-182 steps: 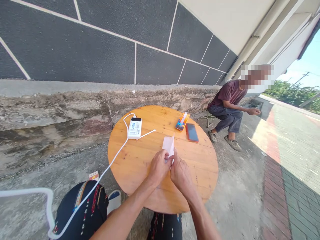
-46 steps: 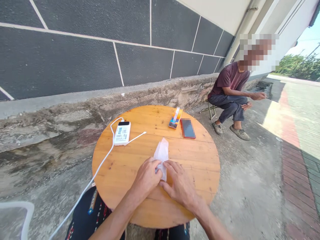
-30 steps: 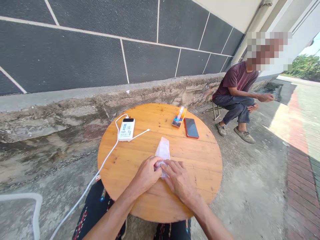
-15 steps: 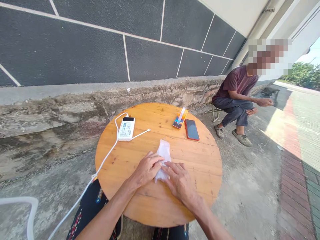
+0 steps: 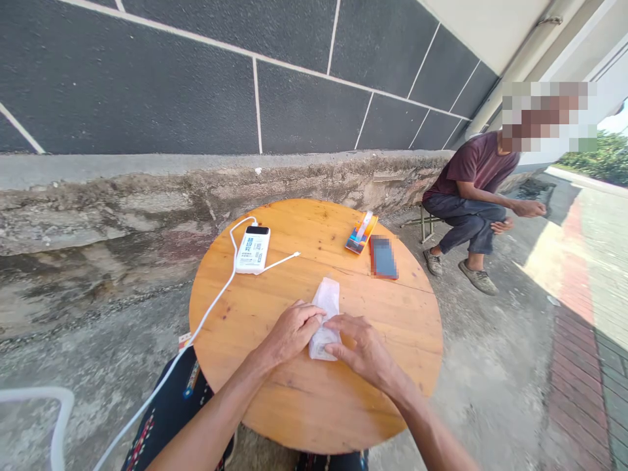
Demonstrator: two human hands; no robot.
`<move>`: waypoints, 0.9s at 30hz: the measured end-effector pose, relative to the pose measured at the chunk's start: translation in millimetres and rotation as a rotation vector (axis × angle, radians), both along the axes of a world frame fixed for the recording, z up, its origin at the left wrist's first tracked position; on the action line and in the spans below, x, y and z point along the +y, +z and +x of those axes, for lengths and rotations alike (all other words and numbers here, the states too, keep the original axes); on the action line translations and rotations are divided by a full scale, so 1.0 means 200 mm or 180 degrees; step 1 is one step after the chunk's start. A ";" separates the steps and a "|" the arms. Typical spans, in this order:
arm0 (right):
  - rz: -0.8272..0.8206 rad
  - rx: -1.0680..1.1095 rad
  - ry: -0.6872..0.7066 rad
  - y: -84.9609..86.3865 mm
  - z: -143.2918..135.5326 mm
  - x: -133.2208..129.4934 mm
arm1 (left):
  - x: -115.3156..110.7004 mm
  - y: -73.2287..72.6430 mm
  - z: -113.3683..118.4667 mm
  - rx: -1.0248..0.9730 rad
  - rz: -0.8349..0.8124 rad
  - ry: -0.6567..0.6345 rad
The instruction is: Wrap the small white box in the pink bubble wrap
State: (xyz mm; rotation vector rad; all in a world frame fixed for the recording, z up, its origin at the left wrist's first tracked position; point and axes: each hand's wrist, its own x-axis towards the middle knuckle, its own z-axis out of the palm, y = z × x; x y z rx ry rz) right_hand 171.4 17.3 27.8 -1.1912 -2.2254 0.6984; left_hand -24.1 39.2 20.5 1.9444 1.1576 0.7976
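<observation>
A thin, whitish, see-through plastic bag [image 5: 328, 296], folded into a narrow strip, lies on the round wooden table [image 5: 275, 409] in front of me. My left hand [image 5: 296, 329] rests on the strip's left edge, thumb and fingertips drawn together and holding it down. From the right, my right hand [image 5: 360, 343] reaches over it with the thumb spread away from the curved fingers. Those fingertips touch or hover just over the strip's middle, and the thumb is by its lower right part.
A white power bank [image 5: 252, 252] with white cables [image 5: 216, 304] stands left on the table. Behind the bag are an orange-and-blue tape-like item [image 5: 360, 233] and a red-edged phone [image 5: 384, 258]. A person [image 5: 483, 176] sits at the right, beyond the table, near the wall [image 5: 186, 85].
My right hand has eased off the bag, its thumb opening away from the fingers, and the bag's lower end shows more flatly. The left hand stays on the strip. The view has shifted slightly.
</observation>
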 end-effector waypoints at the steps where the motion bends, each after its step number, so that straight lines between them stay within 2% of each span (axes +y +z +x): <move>1: -0.0105 0.0073 0.0041 0.01 0.00 0.01 | 0.00 0.00 0.00 0.0003 -0.0023 0.0015; 7: -0.0737 0.0277 0.0332 0.05 0.00 0.08 | -0.01 0.00 -0.02 -0.0124 -0.0107 0.0110; 10: -0.0825 0.0138 0.0395 0.06 0.00 0.12 | -0.04 0.02 -0.04 -0.0273 -0.0131 0.0121; 18: -0.0294 -0.0409 0.0330 0.06 0.00 0.15 | -0.12 0.00 -0.05 -0.0345 0.0020 0.0236; 27: 0.0396 -0.1101 -0.0198 0.04 -0.02 0.01 | -0.07 -0.01 -0.01 -0.0286 -0.0034 0.0295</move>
